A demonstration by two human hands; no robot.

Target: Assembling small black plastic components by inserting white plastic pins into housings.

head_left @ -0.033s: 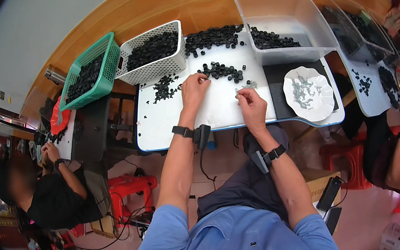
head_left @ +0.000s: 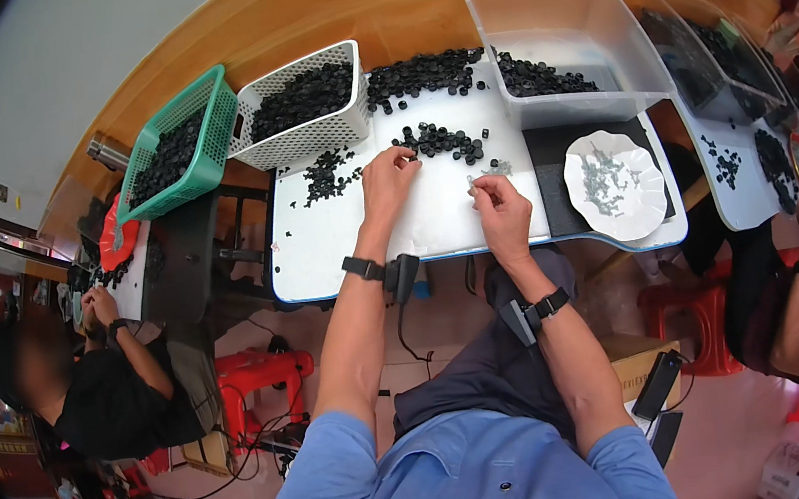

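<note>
Left hand [head_left: 388,175] open, fingering black caps [head_left: 441,140] mid-desk [head_left: 339,247]; right hand [head_left: 500,211] pinches a small metal piece, I judge

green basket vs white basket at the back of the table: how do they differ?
Colour: the green basket is green, the white basket white. Place: the green basket sits further to the person's left, half past the white table edge; the white basket sits on the table. Pose: the green basket tilts more than the white basket. Both are perforated plastic and hold small black parts.
</note>
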